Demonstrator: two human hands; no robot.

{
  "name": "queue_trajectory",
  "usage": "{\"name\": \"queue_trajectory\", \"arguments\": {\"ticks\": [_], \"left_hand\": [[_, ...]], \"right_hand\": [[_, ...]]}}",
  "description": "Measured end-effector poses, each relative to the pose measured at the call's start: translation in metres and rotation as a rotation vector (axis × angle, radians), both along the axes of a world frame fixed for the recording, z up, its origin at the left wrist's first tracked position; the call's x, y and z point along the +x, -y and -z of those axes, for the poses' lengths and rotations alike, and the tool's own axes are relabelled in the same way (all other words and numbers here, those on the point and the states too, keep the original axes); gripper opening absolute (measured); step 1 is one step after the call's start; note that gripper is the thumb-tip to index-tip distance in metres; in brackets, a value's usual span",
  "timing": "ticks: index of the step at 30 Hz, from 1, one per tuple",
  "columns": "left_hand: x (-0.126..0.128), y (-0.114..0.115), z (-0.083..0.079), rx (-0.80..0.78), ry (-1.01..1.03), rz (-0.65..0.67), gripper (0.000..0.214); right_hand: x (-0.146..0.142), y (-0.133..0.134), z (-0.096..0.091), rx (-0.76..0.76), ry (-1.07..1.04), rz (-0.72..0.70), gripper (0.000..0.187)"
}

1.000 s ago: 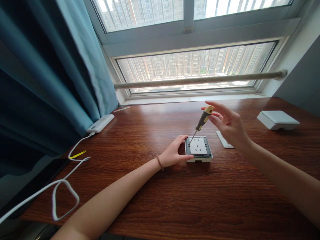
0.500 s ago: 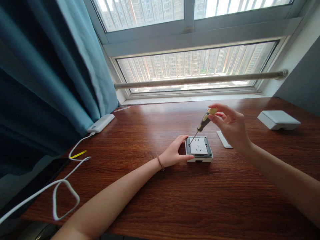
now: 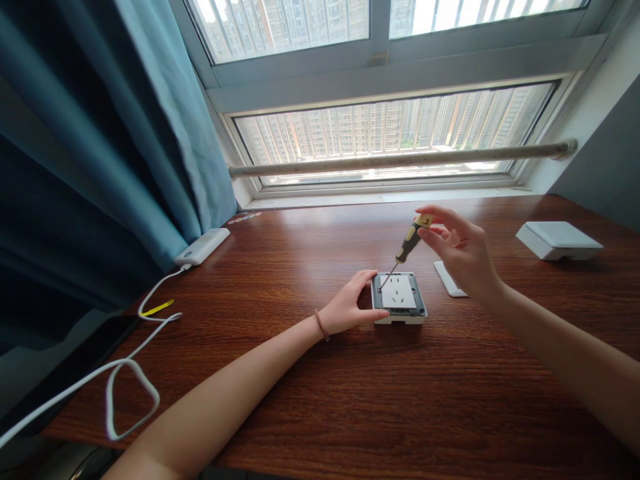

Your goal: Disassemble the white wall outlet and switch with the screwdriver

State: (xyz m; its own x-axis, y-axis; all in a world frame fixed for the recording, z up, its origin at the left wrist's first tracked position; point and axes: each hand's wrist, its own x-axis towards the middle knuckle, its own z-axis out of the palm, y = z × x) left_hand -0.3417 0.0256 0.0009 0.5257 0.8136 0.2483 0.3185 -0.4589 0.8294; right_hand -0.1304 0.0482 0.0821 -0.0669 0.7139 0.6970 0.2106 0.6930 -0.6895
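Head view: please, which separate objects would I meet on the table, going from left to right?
Yellow strip → white device with a cable → socket box → thin white plate → white box.

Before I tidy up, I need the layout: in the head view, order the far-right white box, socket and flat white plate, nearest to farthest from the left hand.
1. Socket: gripped by the left hand.
2. Flat white plate: right of the socket, partly hidden.
3. White box: far right.
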Motion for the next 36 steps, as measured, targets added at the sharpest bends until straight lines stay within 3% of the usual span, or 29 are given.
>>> {"name": "queue_trajectory", "arguments": {"ticks": [4,9,17,23,31,36], "left_hand": [[0.0007,0.0006,-0.001,-0.002,0.005,0.0,0.073],[0.0009,0.0006,-0.0004,-0.012,0.009,-0.003,0.073],[0.0006,0.0004,-0.0001,-0.008,0.004,-0.005,0.074],[0.0007,0.0006,-0.0003,-0.006,0.005,0.001,0.074],[0.0004,0.0005,-0.0004,-0.009,0.005,-0.007,0.074],[0.0003,0.0003,0.0004,-0.001,-0.002,-0.013,0.073]], "right_hand": [[0.0002,0.0038,-0.0038,-0.03,0.008,-0.106,0.036],[-0.0022,0.0083,-0.0024,-0.04,0.021,-0.114,0.033],[-0.0016,0.001,0.0028,0.035,-0.006,0.03,0.029],[-0.0012,0.0079,-0.0031,-0.033,0.004,-0.118,0.036],[-0.0011,0.0035,0.0006,0.015,-0.034,0.045,0.027],[-0.0007,0.0056,-0.003,-0.054,-0.057,-0.073,0.034]]}}
